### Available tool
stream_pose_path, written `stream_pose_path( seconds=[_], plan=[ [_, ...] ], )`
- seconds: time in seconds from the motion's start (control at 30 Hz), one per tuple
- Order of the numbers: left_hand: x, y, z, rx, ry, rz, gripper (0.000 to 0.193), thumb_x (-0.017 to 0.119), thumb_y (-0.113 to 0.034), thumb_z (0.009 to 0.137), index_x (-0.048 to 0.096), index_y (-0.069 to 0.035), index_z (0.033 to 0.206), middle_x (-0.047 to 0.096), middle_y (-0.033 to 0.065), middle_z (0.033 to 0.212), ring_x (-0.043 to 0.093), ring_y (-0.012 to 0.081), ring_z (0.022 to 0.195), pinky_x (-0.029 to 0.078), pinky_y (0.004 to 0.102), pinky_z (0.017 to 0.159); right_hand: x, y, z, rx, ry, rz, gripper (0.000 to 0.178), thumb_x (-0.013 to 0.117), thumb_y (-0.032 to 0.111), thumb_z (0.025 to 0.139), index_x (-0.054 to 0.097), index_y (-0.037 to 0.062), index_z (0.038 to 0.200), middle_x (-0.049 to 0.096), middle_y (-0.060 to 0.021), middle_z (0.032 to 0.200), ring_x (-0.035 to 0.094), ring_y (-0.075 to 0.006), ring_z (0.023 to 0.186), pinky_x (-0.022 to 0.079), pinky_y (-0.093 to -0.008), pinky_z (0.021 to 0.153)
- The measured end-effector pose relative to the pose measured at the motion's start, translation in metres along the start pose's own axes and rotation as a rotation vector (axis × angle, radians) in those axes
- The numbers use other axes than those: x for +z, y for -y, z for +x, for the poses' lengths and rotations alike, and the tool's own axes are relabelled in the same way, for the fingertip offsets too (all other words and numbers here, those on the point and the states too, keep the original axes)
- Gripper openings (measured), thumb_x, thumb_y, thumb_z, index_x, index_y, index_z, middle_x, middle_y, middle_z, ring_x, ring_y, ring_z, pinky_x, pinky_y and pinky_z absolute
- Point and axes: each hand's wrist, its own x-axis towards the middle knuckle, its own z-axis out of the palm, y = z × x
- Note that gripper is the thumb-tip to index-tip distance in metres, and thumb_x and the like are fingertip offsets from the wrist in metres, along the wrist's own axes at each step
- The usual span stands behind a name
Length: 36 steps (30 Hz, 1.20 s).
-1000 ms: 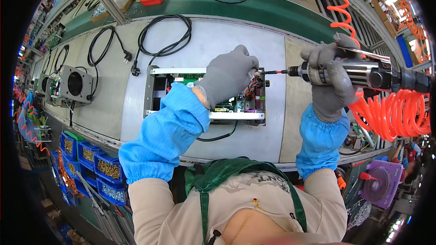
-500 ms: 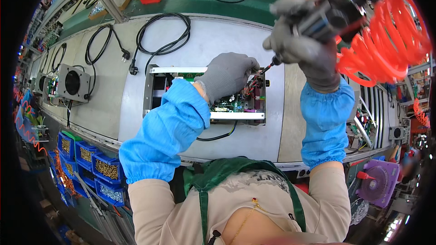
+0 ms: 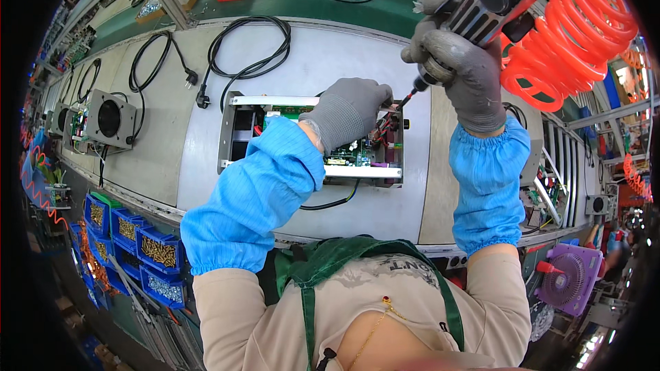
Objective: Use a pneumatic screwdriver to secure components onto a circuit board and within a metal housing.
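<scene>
My right hand (image 3: 471, 75), in a grey glove, is wrapped round a black power screwdriver (image 3: 474, 17). Its thin bit (image 3: 407, 99) slants down to the far right corner of an open metal chassis (image 3: 309, 172). Beside the bit tip, my gloved left hand (image 3: 349, 111) reaches over the chassis with its fingers closed at the far rail; what they pinch, if anything, is hidden. Inside the chassis a green circuit board (image 3: 352, 154) shows, with red and black wires (image 3: 386, 127) near the right end. The left hand covers part of the board.
An orange coiled air hose (image 3: 577, 34) hangs at the far right. Black power cables (image 3: 251, 72) lie behind and left of the chassis. Fan units (image 3: 110, 120) stand on the left. Blue bins (image 3: 159, 251) of screws sit at the near left, and a purple fan (image 3: 570, 278) at the near right.
The screwdriver and my right hand have shifted slightly left and steadied, with the bit still at the chassis corner. The coiled hose has swung a little. My left hand stays almost in place.
</scene>
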Motion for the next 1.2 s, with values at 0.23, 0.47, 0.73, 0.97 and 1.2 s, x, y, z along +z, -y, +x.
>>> stream_pose_path(
  seconds=[0.23,0.47,0.73,0.97,1.2],
  plan=[
    [-0.001,0.0,-0.002,0.048,-0.022,0.008,0.021,0.062,-0.009,0.076,0.064,-0.01,0.098,0.064,0.0123,0.088,0.064,0.0315,0.083,0.05,0.041,0.073,0.003,0.0,-0.004,0.007,-0.041,-0.11,0.04,0.058,0.013,0.079,0.055,-0.0001,0.117,0.058,-0.0064,0.07,0.056,-0.0133,0.059,0.048,-0.0285,0.058],
    [0.0,-0.015,-0.027,0.011,-0.076,0.095,0.037,0.061,-0.014,0.08,0.057,-0.008,0.116,0.059,0.0163,0.111,0.063,0.0337,0.088,0.052,0.0412,0.075,-0.025,-0.034,-0.007,-0.03,0.07,0.023,0.042,0.055,0.034,0.084,0.064,-0.0021,0.103,0.064,-0.0108,0.087,0.053,-0.0132,0.074,0.044,-0.0289,0.075],
    [0.076,-0.021,-0.244,-0.387,-0.62,-0.549,0.027,0.06,-0.013,0.085,0.062,-0.006,0.111,0.063,0.0136,0.098,0.064,0.0286,0.089,0.052,0.0357,0.076,-0.036,-0.037,0.012,0.018,0.267,0.318,0.06,0.057,0.014,0.085,0.034,-0.0035,0.137,0.055,-0.0054,0.086,0.046,-0.0082,0.064,0.046,-0.0336,0.085],
    [0.128,0.042,-0.462,-1.528,-1.222,0.203,0.023,0.061,-0.018,0.085,0.064,-0.007,0.104,0.06,0.0144,0.099,0.058,0.0331,0.096,0.046,0.0394,0.086,-0.034,-0.038,0.009,-0.031,0.097,0.29,0.054,0.055,0.018,0.086,0.04,-0.0041,0.133,0.048,-0.0027,0.08,0.042,-0.0109,0.067,0.039,-0.0385,0.101],
    [0.156,0.078,-0.511,-1.535,-0.968,0.317,0.022,0.062,-0.019,0.084,0.065,-0.009,0.103,0.059,0.0139,0.1,0.057,0.0332,0.095,0.046,0.0413,0.084,-0.047,0.0,-0.017,-0.16,0.119,0.248,0.055,0.054,0.017,0.083,0.041,-0.0021,0.133,0.036,0.0005,0.068,0.035,-0.0122,0.055,0.039,-0.0438,0.098]
  ],
)
